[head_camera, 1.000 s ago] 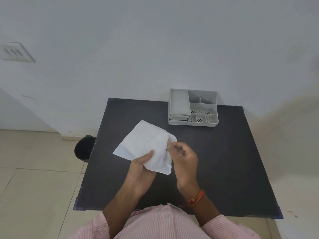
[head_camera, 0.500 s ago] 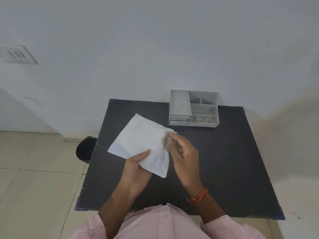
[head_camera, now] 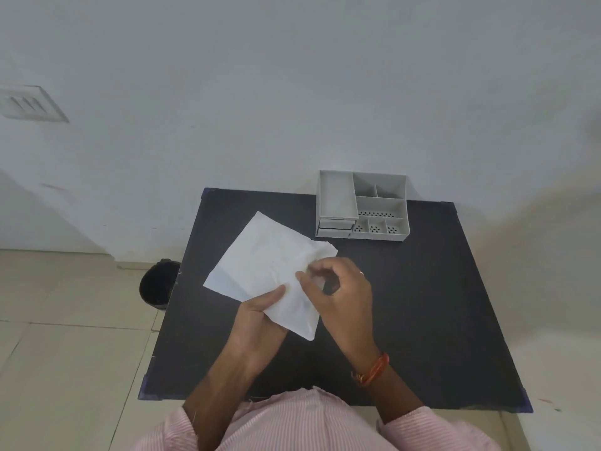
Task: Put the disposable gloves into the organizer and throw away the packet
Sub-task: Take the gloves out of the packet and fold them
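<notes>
A white paper packet [head_camera: 263,265] hangs tilted above the black table [head_camera: 422,304]. My left hand [head_camera: 260,317] grips its lower edge, thumb on top. My right hand [head_camera: 338,288] pinches the packet's right, open end, fingers curled at the mouth. A pale bit of thin material shows between those fingers; the gloves inside are hidden. The grey organizer [head_camera: 362,205] with several compartments and two small drawers stands at the table's far edge, beyond both hands.
A black waste bin [head_camera: 157,284] stands on the tiled floor just left of the table. A white wall runs right behind the table. A vent plate [head_camera: 29,104] sits on the wall at far left.
My right hand has shifted from the packet's top corner down onto its open end, fingers curling into the mouth. The packet has tilted a little to the left.
</notes>
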